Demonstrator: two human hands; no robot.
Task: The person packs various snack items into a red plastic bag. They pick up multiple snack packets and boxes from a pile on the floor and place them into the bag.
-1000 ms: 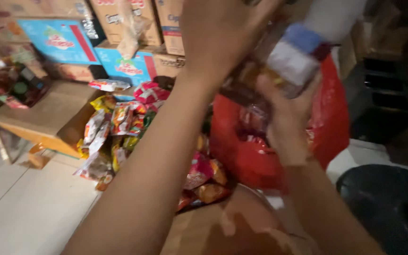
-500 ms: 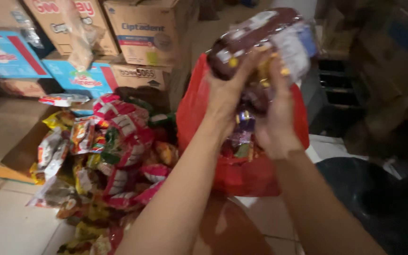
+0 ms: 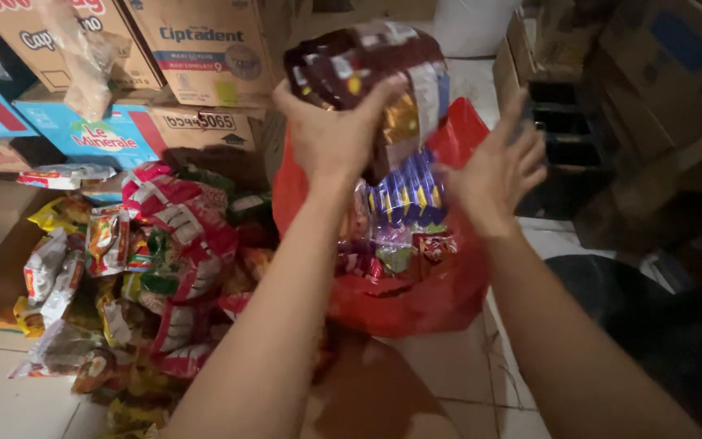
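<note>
My left hand (image 3: pixel 327 134) grips a dark brown multi-pack of sachets (image 3: pixel 367 69) and holds it up above an open red plastic bag (image 3: pixel 416 305). My right hand (image 3: pixel 493 171) hovers beside the pack with fingers spread and nothing in it. Inside the red bag lie blue and purple sachet strips (image 3: pixel 404 199) and other small packets.
A heap of snack and noodle packets (image 3: pixel 148 260) covers the tiled floor at left. Cardboard cartons (image 3: pixel 205 49) and blue boxes (image 3: pixel 91 134) are stacked behind. A dark round object (image 3: pixel 635 317) sits at right, with dark shelving (image 3: pixel 566 122) and more cartons behind it.
My right hand has let go of the pack and moved off to the right, fingers spread. The left hand alone now holds the pack, shifted leftward over the bag.
</note>
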